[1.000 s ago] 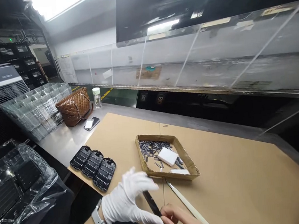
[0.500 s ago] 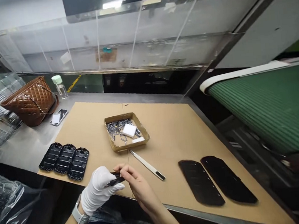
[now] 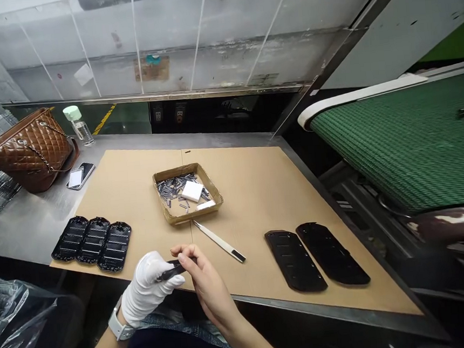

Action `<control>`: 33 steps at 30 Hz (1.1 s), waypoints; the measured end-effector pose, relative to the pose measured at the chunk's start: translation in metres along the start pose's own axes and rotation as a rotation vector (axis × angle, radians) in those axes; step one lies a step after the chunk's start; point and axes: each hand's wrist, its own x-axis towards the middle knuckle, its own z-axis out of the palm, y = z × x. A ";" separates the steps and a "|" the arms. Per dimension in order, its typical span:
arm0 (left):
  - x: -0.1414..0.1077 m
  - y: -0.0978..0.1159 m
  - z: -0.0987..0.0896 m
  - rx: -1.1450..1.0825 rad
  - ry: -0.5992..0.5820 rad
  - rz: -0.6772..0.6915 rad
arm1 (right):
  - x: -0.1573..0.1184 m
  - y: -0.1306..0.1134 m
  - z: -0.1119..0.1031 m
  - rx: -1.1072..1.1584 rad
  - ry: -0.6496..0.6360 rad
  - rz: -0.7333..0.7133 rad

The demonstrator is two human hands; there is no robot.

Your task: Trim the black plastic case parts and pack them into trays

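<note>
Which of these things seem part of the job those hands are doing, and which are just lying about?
Likely part of the job:
black piece held by gloved left hand and bare right hand
three black panels at left
two black panels at right
tray of dark strips
pale pointed tool

Probably just lying about:
brown handbag
bottle
phone

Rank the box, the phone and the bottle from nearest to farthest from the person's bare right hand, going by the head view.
Starting from the right hand:
1. Box: just ahead, on the brown board.
2. Phone: farther off, to the left.
3. Bottle: also left, beyond the phone, beside the bag.
</note>
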 end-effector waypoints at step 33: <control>-0.030 0.009 0.001 -0.805 0.112 -0.479 | -0.038 -0.031 -0.011 0.078 -0.278 0.125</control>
